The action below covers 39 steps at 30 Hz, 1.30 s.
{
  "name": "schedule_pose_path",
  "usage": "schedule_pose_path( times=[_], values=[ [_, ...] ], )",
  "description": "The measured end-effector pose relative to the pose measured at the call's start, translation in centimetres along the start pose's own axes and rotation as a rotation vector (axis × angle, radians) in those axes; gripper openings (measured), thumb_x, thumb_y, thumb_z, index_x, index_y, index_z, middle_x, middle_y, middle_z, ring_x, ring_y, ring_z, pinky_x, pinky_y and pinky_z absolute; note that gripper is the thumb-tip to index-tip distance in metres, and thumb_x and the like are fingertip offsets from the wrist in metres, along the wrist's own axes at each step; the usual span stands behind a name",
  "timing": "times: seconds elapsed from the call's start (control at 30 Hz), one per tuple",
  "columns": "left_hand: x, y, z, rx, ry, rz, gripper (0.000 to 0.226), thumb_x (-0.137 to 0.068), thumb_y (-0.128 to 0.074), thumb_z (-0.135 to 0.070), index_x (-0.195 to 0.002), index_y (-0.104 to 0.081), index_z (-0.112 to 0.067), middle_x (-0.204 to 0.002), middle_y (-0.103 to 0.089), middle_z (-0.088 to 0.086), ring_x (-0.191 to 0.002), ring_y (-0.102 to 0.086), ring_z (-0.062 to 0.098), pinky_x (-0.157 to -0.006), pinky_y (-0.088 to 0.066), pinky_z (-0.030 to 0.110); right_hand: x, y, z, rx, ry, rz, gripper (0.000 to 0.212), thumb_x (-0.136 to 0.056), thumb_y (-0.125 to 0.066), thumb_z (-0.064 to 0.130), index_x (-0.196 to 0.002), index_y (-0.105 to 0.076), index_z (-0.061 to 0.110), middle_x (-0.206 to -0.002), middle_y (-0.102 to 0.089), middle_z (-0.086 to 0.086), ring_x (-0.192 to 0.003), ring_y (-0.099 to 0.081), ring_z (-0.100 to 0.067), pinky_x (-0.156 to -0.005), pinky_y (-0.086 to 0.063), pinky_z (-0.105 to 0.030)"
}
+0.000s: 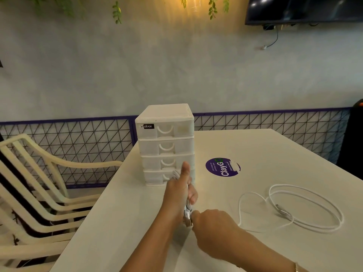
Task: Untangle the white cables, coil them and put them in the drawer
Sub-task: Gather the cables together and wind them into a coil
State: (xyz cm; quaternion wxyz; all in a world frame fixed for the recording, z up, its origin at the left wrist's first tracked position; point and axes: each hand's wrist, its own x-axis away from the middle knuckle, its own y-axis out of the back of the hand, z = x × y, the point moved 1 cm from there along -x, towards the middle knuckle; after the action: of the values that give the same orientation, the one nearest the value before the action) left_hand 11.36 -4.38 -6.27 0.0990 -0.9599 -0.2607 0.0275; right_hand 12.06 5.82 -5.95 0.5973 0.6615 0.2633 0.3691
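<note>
A person's left hand [179, 191], thumb up, grips a bundled white cable [188, 208] over the middle of the white table [127, 222], while the right hand [211, 222] pinches the bundle's near end, where a metal plug [188, 220] pokes out toward the table's near edge; the bundle's long axis runs from the near edge toward the far edge, its far loops showing just above the left fist in front of the four-drawer organiser [166, 144], which stands at the table's far left corner with all drawers apparently shut. A second white cable [294, 209] lies in loose, open loops near the right edge, well apart from the hands, its connector resting inside the loops and pointing roughly toward the far left. The likely trouble: with both hands clamped on the bundle, the coil may spring loose once either hand lets go to pull a drawer, and the light organiser may slide or tip if tugged one-handed; the loose cable's crossing loops could knot if lifted by one end
</note>
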Motion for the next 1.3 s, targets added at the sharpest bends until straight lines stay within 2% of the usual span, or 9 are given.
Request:
schedule_pose_path(
  times=[0.13, 0.27, 0.43, 0.57, 0.67, 0.87, 1.0, 1.13, 1.3],
  values=[
    [0.4, -0.3, 0.2, -0.356, -0.058, 0.025, 0.066, -0.057, -0.039, -0.078, -0.037, -0.036, -0.015, -0.031, -0.04, -0.003, -0.037, -0.043, 0.014, -0.055, -0.039, 0.025, -0.1, 1.3, -0.8, -0.039, -0.009, 0.113, 0.027, -0.098, -0.039, 0.016, -0.117, -0.053, 0.004, -0.113, -0.06, -0.014, -0.092, -0.056, -0.027, -0.067, -0.039, -0.028],
    [0.2, -0.6, 0.3, -0.539, -0.141, 0.074, 0.051, -0.077, -0.052, -0.061, -0.062, -0.042, -0.014, -0.044, -0.047, -0.006, -0.042, -0.045, 0.009, -0.044, -0.035, 0.017, 0.3, 3.7, -2.0, -0.14, -0.003, 0.176, 0.032, -0.099, -0.036, 0.018, -0.12, -0.057, 0.007, -0.118, -0.06, -0.012, -0.108, -0.057, -0.027, -0.088, -0.045, -0.033],
    [0.9, -1.3, 1.0, -0.546, -0.171, 0.308, 0.082, -0.047, -0.013, -0.099, -0.044, -0.047, -0.024, -0.038, -0.049, -0.004, -0.04, -0.05, 0.009, -0.05, -0.043, 0.019, 0.6, 6.1, -3.9, -0.265, -0.032, 0.221, 0.026, -0.096, -0.038, 0.009, -0.101, -0.063, 0.009, -0.077, -0.059, 0.001, -0.067, -0.056, -0.017, -0.061, -0.045, -0.024],
    [0.9, -1.5, 1.3, -0.486, -0.129, 0.497, 0.075, -0.048, -0.026, -0.099, -0.05, -0.053, -0.029, -0.05, -0.053, 0.003, -0.044, -0.047, 0.013, -0.055, -0.042, 0.022, 0.3, 7.1, -5.3, -0.348, -0.137, 0.2, 0.027, -0.091, -0.048, 0.018, -0.065, -0.054, 0.012, -0.063, -0.05, -0.002, -0.051, -0.045, -0.013, -0.055, -0.038, -0.021],
    [1.4, -1.7, 0.8, -0.522, -0.08, 0.6, 0.037, -0.051, -0.071, -0.057, -0.068, -0.058, -0.026, -0.066, -0.054, 0.008, -0.054, -0.047, 0.019, -0.057, -0.042, 0.025, -0.1, 7.6, -5.7, -0.4, -0.147, 0.209, 0.017, -0.088, -0.056, 0.019, -0.077, -0.064, 0.008, -0.064, -0.054, -0.003, -0.047, -0.043, -0.011, -0.055, -0.038, -0.02],
    [1.5, -1.7, 1.4, -0.499, -0.041, 0.603, 0.023, -0.085, -0.068, -0.019, -0.09, -0.046, -0.019, -0.065, -0.051, -0.001, -0.046, -0.048, 0.009, -0.05, -0.041, 0.022, -0.5, 8.6, -6.6, -0.616, -0.132, 0.19, 0.016, -0.078, -0.071, 0.019, -0.084, -0.07, 0.004, -0.064, -0.065, -0.002, -0.043, -0.04, -0.009, -0.05, -0.035, -0.021],
    [2.0, -1.5, 0.9, -0.323, 0.027, 0.636, 0.023, -0.09, -0.053, -0.032, -0.089, -0.044, -0.011, -0.042, -0.036, -0.006, -0.039, -0.037, 0.008, -0.048, -0.037, 0.018, -0.6, 9.0, -7.7, -0.824, -0.05, 0.123, 0.026, -0.081, -0.068, 0.034, -0.079, -0.067, 0.008, -0.06, -0.064, 0.003, -0.048, -0.038, -0.011, -0.049, -0.032, -0.021],
    [2.1, -1.5, 1.0, -0.257, 0.087, 0.658, 0.063, -0.064, -0.051, -0.071, -0.085, -0.048, -0.011, -0.041, -0.036, -0.007, -0.039, -0.039, 0.007, -0.048, -0.035, 0.017, -0.7, 8.5, -8.8, -1.002, -0.031, 0.082, 0.036, -0.078, -0.06, 0.045, -0.079, -0.066, 0.01, -0.062, -0.065, -0.003, -0.044, -0.036, -0.011, -0.046, -0.03, -0.02],
    [1.8, -1.5, 1.4, -0.095, 0.184, 0.652, 0.066, -0.063, -0.048, -0.073, -0.079, -0.042, -0.009, -0.039, -0.031, -0.004, -0.036, -0.034, 0.01, -0.044, -0.03, 0.019, -0.7, 8.3, -8.3, -0.798, -0.027, -0.128, 0.02, -0.083, -0.062, 0.04, -0.085, -0.063, 0.02, -0.068, -0.067, -0.002, -0.048, -0.048, -0.01, -0.049, -0.037, -0.02]
  ],
)
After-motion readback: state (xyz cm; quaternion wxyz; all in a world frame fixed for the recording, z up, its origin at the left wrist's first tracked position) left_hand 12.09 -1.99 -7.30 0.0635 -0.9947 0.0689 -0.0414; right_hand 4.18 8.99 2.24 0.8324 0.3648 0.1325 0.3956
